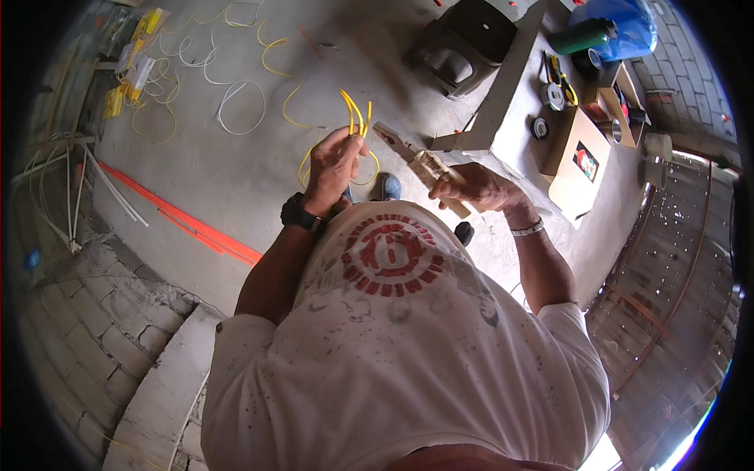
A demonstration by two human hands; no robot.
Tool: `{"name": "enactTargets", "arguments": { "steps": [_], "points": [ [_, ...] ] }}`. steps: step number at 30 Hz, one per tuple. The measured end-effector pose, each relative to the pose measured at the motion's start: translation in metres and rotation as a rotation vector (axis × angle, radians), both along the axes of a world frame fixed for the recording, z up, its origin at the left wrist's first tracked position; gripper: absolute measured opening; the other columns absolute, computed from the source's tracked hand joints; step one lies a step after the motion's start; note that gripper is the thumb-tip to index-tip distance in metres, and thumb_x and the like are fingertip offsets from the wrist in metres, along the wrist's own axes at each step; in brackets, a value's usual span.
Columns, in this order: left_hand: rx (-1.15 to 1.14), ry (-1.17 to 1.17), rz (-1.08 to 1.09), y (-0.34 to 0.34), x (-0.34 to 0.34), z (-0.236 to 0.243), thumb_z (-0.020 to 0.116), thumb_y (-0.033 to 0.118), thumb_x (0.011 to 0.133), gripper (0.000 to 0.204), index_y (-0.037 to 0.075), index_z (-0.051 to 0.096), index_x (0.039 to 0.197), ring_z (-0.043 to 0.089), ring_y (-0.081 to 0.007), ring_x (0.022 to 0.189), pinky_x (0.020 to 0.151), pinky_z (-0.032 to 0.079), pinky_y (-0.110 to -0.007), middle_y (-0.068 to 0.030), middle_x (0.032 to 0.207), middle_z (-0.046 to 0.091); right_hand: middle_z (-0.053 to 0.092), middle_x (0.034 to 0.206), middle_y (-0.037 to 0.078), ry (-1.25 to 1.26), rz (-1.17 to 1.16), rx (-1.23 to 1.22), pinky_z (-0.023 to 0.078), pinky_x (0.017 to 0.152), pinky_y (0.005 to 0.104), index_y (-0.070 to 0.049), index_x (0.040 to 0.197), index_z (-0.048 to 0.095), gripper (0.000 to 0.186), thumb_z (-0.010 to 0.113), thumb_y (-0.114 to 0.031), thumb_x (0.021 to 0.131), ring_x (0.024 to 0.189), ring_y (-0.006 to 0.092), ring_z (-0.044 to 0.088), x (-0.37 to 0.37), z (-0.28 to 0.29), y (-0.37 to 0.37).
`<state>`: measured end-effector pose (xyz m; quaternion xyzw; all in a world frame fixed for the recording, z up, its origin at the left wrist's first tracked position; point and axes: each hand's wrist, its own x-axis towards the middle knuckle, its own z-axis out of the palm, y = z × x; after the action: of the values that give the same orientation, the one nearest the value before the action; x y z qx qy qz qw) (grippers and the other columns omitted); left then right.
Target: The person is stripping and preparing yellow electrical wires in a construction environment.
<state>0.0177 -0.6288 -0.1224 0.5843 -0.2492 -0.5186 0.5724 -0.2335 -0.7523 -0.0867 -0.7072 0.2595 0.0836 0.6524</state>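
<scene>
My left hand (333, 169), with a black wristwatch, is closed around several yellow electrical wires (362, 118). Their ends stick up past the fingertips, and a loop of wire hangs below the hand. Just right of the wire ends are the metal jaws of pliers (428, 166), which seem not to touch the wires. The pliers have pale, wrapped-looking handles, gripped by my right hand (477, 188); a metal bracelet is on that wrist. Whether the jaws are parted is hard to make out.
Yellow and white wires (240, 106) lie in loose coils across the concrete floor. Orange conduit pipes (188, 220) rest at left. A dark plastic stool (465, 45) stands ahead. On the ledge at right are a cardboard box (572, 153), a tape measure (554, 96) and a green bottle (583, 36).
</scene>
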Motion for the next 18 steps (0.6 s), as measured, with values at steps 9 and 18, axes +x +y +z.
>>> {"name": "enactTargets", "arguments": {
  "steps": [9, 18],
  "points": [
    [0.064, -0.089, -0.004, -0.008, -0.023, 0.026, 0.051, 0.017, 0.093, 0.017, 0.002, 0.058, 0.098, 0.044, -0.0031, 0.055, 0.046, 0.032, -0.017, 0.0004, 0.074, 0.056, 0.064, 0.076, 0.015, 0.557, -0.557, -0.689, 0.049, 0.059, 0.0411, -0.009, 0.089, 0.065, 0.037, 0.055, -0.044, 0.086, 0.067, 0.0291, 0.064, -0.111, -0.073, -0.044],
    [0.027, -0.094, -0.06, -0.029, -0.063, 0.045, 0.048, 0.017, 0.091, 0.023, 0.001, 0.055, 0.106, 0.046, -0.0052, 0.056, 0.048, 0.034, -0.019, -0.0011, 0.074, 0.056, 0.066, 0.089, 0.018, 0.846, -0.667, -0.875, 0.05, 0.077, 0.043, -0.008, 0.09, 0.068, 0.047, 0.059, -0.053, 0.079, 0.09, 0.0337, 0.062, -0.189, -0.147, -0.131]
  ]
}}
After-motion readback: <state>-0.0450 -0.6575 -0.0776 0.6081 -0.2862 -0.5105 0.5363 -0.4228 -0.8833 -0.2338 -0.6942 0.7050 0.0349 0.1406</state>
